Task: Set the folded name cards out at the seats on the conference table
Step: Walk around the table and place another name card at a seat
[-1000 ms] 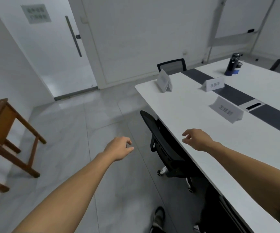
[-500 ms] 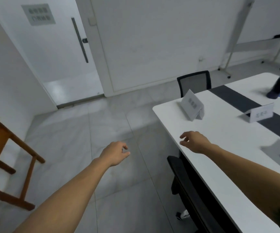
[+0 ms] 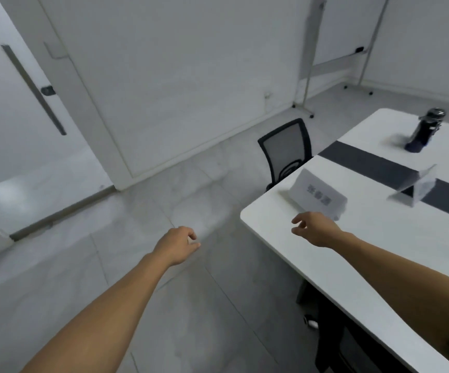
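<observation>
At the near corner of the white conference table (image 3: 352, 254), a person's right hand (image 3: 316, 228) hovered over the top, its fingers relaxed and slightly parted, holding nothing. Just beyond it on the table stood a folded name card (image 3: 317, 196), tent-wise, with dark printing on its face too blurred to read; I could not tell whether the hand touched its lower edge. A second folded name card (image 3: 417, 188) stood further along the table, on the dark strip (image 3: 366, 164) that ran down its middle, smeared by motion. Past the strip, toward the table's far side, a dark bottle (image 3: 423, 130) stood upright, well apart from both cards. The left hand (image 3: 176, 244) hung off the table's corner, over the pale tiled floor (image 3: 110, 278), fingers loosely curled and empty. A black mesh-backed office chair (image 3: 286, 149) was drawn up at the table's end, close behind the nearer card.
</observation>
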